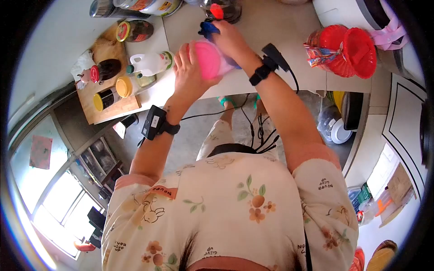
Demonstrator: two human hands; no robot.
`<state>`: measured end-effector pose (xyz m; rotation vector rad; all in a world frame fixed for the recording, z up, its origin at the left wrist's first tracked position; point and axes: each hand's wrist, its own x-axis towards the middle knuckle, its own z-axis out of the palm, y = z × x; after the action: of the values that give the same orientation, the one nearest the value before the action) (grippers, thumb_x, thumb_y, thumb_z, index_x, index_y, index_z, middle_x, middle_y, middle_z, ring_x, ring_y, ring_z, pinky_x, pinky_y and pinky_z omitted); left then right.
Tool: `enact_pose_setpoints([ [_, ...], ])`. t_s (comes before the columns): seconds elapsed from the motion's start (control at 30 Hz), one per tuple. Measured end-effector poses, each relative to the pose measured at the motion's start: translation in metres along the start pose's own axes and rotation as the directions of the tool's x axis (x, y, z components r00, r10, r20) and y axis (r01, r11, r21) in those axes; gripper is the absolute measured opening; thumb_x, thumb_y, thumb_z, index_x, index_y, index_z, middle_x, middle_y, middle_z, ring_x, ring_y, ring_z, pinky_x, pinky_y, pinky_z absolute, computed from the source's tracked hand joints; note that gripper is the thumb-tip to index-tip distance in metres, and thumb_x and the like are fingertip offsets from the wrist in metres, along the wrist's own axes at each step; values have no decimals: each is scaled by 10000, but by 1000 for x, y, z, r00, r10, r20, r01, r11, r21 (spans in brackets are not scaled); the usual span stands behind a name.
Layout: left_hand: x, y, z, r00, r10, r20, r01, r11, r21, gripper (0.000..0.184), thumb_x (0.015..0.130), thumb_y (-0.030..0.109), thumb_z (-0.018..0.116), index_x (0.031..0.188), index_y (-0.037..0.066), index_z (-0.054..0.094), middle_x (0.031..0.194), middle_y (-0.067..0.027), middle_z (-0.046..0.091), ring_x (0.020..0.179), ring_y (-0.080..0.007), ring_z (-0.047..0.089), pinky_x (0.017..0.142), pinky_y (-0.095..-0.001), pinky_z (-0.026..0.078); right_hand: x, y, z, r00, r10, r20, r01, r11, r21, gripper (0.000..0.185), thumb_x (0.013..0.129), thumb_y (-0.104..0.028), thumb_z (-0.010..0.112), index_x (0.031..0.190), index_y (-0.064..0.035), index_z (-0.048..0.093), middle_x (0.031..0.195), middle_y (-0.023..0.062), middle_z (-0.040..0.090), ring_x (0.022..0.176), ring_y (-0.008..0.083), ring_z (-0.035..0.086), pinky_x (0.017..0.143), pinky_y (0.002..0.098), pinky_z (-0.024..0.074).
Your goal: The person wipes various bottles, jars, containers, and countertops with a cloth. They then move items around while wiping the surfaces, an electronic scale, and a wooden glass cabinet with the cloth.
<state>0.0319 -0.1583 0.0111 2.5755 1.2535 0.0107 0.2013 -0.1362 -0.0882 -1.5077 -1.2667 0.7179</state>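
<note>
Close to the front edge of the counter, my left hand (190,67) is closed around the side of a round container (208,59) with a bright pink end and a paler, whitish side. The pink end faces me, and the container looks tilted. My right hand (229,39) is at its far right side, with the fingers curled on a crumpled dark blue cloth (209,30). A bit of blue also shows below the right wrist. Just beyond the right hand stands a dark glass jar (226,10) with a red spot on it.
To the left are a white jug (151,63), a red-lidded jar (108,70), a yellow-lidded jar (105,99) and another jar (138,30), some on a wooden board (122,107). Red plastic baskets (359,52) stand at right. Black cables (246,119) hang below.
</note>
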Motion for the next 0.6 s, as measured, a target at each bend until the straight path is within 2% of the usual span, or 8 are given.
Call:
enact_pose_setpoints([
  [0.07,2,-6,-9,996,62,65,-61,998,-12,1285,577,397,949,1537,-22,205,1502,-266,291,1382,-472,331,1153,-582,326,-14,16,2,995,-56,-78,59,998,30,379,823,-70,619,1198,-26,644,1169,246,655,1085,444,616,964,494,495],
  [0.1,4,-10,-15,983,148,106,-147,989,-25,1297,566,391,954,1540,-21,204,1508,-263,289,1395,-470,322,1161,-569,324,-35,-1,-15,992,61,-108,-56,997,49,372,844,-81,620,1212,-30,638,1178,243,654,1077,448,623,957,481,499],
  [0.17,9,-17,-28,930,322,179,-316,947,-61,1321,544,380,963,1546,-19,202,1520,-258,285,1421,-468,303,1179,-545,319,-69,-10,-51,969,243,48,-246,965,85,367,871,-118,632,1229,-39,629,1173,236,656,1086,441,627,956,466,498],
  [0.23,-3,-10,-29,973,205,107,-201,979,-40,1352,529,365,969,1552,-26,176,1521,-265,288,1433,-471,291,1188,-523,319,-105,1,-70,949,296,111,-296,955,-17,358,875,-103,656,1226,-39,619,1145,216,662,1079,423,632,951,460,497],
  [0.33,-15,-5,-13,1000,-31,-1,30,982,-188,1370,522,345,973,1548,-42,153,1509,-276,301,1425,-479,304,1185,-510,332,-124,-38,-83,906,421,49,-419,874,247,341,853,-62,693,1187,-31,630,1157,193,653,1062,402,634,945,455,500],
  [0.43,-19,0,-4,990,-141,-23,130,953,-274,1362,524,331,976,1534,-57,149,1483,-287,324,1387,-483,344,1161,-517,357,-112,-86,-72,962,272,-19,-257,929,268,320,815,-24,725,1125,-28,643,1144,171,631,1057,385,617,944,442,496],
  [0.53,-19,-5,0,991,-125,-44,106,947,-304,1335,531,321,978,1518,-61,164,1461,-292,344,1346,-483,380,1131,-525,380,-87,-89,-47,1000,-6,6,6,994,-113,289,784,-30,744,1055,-32,646,1116,163,607,1071,386,585,947,436,483],
  [0.6,-17,-8,-3,993,-96,-68,70,949,-308,1321,535,322,978,1511,-62,175,1451,-293,353,1327,-483,394,1116,-526,389,-65,-90,-38,997,-62,38,67,985,-156,271,746,-29,729,1001,-41,640,1048,146,589,1055,380,554,920,449,476],
])
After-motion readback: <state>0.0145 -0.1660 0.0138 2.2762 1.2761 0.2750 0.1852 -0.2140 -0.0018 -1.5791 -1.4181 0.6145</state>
